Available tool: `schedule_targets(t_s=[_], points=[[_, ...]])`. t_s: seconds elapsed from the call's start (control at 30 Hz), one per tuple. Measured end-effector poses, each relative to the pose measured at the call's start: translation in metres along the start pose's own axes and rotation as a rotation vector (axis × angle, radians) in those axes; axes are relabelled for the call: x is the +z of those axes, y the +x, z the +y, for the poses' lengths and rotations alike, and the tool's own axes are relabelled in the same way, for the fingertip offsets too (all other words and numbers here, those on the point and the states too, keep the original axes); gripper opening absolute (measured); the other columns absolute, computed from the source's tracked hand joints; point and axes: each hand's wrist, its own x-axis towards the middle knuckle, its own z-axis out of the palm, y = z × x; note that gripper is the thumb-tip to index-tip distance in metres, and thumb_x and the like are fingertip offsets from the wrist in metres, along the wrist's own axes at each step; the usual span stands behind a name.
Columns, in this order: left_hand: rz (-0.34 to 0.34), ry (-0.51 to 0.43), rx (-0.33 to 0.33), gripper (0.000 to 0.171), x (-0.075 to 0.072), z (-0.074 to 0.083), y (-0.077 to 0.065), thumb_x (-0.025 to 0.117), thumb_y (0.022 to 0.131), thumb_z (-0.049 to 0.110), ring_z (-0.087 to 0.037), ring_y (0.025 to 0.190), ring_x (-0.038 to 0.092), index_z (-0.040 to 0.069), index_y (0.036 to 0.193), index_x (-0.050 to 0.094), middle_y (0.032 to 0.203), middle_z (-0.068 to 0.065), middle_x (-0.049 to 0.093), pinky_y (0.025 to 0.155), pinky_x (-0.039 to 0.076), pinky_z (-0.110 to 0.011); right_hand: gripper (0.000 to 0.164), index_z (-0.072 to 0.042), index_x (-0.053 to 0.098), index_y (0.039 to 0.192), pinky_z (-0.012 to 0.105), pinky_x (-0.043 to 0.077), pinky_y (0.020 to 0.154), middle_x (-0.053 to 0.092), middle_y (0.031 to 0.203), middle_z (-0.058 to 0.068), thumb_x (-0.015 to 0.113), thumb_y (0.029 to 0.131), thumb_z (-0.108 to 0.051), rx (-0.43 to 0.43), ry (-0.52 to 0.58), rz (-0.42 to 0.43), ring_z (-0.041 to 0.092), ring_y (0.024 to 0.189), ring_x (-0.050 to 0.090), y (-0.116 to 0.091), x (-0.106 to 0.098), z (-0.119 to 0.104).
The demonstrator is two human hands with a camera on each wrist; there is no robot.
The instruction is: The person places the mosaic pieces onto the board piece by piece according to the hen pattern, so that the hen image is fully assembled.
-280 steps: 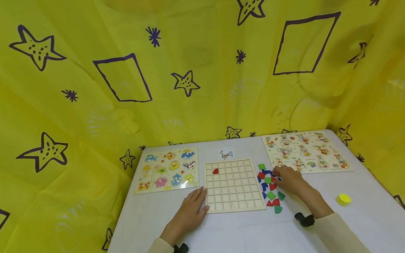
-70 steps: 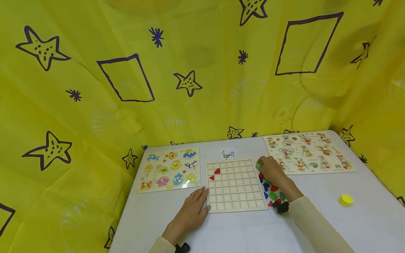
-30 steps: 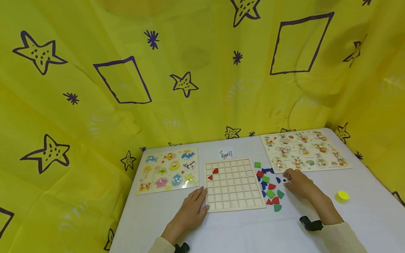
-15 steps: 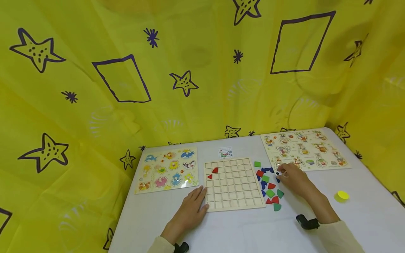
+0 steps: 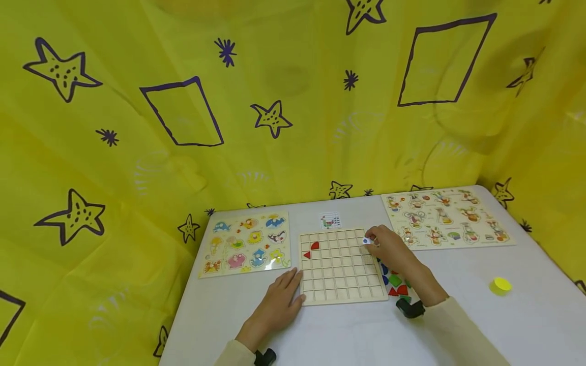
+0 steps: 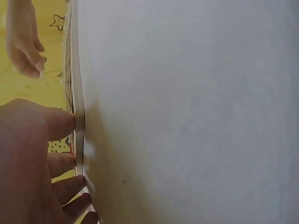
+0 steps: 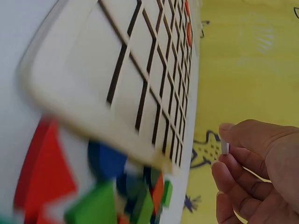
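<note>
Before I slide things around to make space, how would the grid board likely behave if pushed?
The grid board looks wooden and flat, so it is probably stiff and would move as one piece. Lying level on the table, it seems unlikely to tip. Its red pieces would probably ride along, since they sit within cells.

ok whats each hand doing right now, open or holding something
Left hand: open, touching the edge of the grid board.
Right hand: holding a white piece with a dark dot.
</note>
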Motion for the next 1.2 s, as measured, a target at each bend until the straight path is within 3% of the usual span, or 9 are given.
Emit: schedule_targets(t_s=[0.27, 0.5, 0.67, 0.97, 1.2], points=[[-0.001, 0.001, -0.001, 0.067, -0.002, 0.001, 0.001, 0.052, 0.109, 0.044, -0.030, 0.158, 0.031, 0.017, 0.167, 0.033, 0.174, -0.004, 0.030, 0.126, 0.032, -0.055, 0.022, 0.003, 0.068, 0.119, 0.046, 0.059, 0.089, 0.064, 0.112, 0.015, 0.071, 0.099, -0.008, -0.019, 0.005, -0.064, 0.029, 0.101, 0.067, 0.030, 0.043, -0.023], [0.015, 0.003, 0.017, 0.066, -0.002, 0.001, 0.000, 0.053, 0.109, 0.043, -0.031, 0.157, 0.034, 0.015, 0.166, 0.035, 0.172, -0.006, 0.034, 0.125, 0.034, -0.056, 0.022, 0.001, 0.070, 0.118, 0.045, 0.059, 0.094, 0.065, 0.109, 0.012, 0.073, 0.097, -0.006, -0.021, 0.002, -0.075, 0.025, 0.099, 0.066, 0.040, 0.075, -0.050], [0.019, 0.000, 0.023, 0.066, -0.001, 0.000, 0.000, 0.052, 0.109, 0.042, -0.032, 0.157, 0.034, 0.014, 0.166, 0.035, 0.172, -0.007, 0.034, 0.124, 0.034, -0.057, 0.025, 0.000, 0.068, 0.118, 0.041, 0.059, 0.088, 0.062, 0.103, 0.009, 0.076, 0.095, -0.005, -0.044, -0.007, -0.073, 0.020, 0.092, 0.062, 0.044, 0.092, -0.060], [0.009, 0.013, 0.015, 0.066, -0.002, -0.001, 0.000, 0.052, 0.109, 0.044, -0.031, 0.158, 0.032, 0.016, 0.167, 0.034, 0.173, -0.004, 0.033, 0.125, 0.033, -0.055, 0.011, -0.008, 0.066, 0.098, 0.036, 0.054, 0.081, 0.057, 0.096, 0.004, 0.076, 0.095, -0.005, -0.071, -0.009, -0.069, 0.017, 0.084, 0.055, 0.046, 0.102, -0.067], [0.006, 0.016, 0.010, 0.067, 0.000, -0.002, 0.001, 0.051, 0.109, 0.045, -0.030, 0.158, 0.032, 0.017, 0.167, 0.033, 0.173, -0.003, 0.032, 0.126, 0.033, -0.055, 0.009, -0.009, 0.069, 0.098, 0.036, 0.055, 0.082, 0.059, 0.096, 0.002, 0.078, 0.096, -0.009, -0.080, -0.023, -0.092, 0.016, 0.084, 0.057, 0.047, 0.103, -0.070]])
